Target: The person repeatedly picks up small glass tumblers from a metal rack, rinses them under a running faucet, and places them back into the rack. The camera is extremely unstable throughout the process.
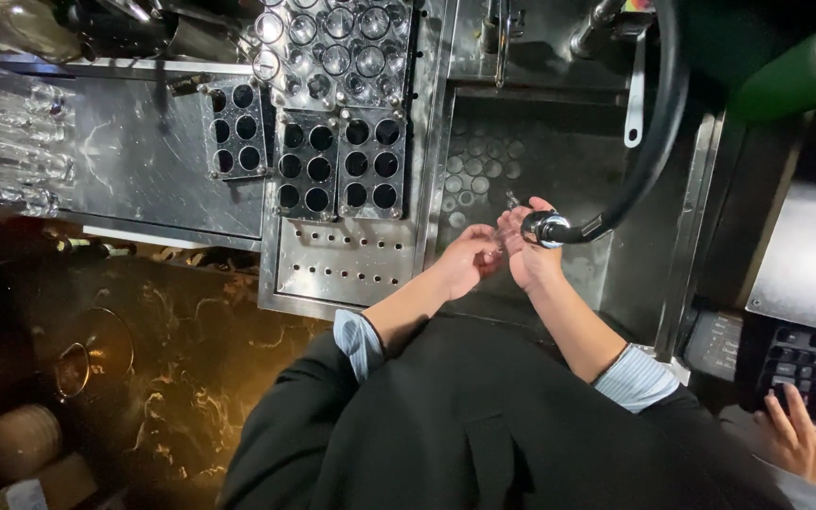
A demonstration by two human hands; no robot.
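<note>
Reaching out over a deep stainless-steel sink basin (559,156), the person's left hand (469,260) and right hand (528,247) met just under the chrome nozzle (542,228) of a black flexible spray hose (658,142), which curved down from above and to the right of them. The left hand was loosely curled, its fingertips touching the right hand; the right hand was fairly open, fingers pointing away from the body, with the nozzle just beside its outer edge. Neither hand could be seen to grip anything, and whether water ran over them could not be told. Both forearms were bare, with light blue striped shirt cuffs (359,342) pushed back over black sleeves.

To the left of the hands lay a perforated steel drainboard (347,264), part of the steel counter (148,165). Beyond it, further from the body, stood black racks with round holes (337,165) and a smaller one (238,130) to their left. Past those, a cluster of clear upturned glasses (337,42) stood in rows. Far to the left of the hands, more clear stemmed glasses (11,142) lay blurred at the counter's edge, and a dark marbled surface (181,378) with a round glass (96,351) sat near the left elbow.

Well to the right of the hands, another person's hand (809,434) rested with spread fingers on a black keyboard (809,364).
</note>
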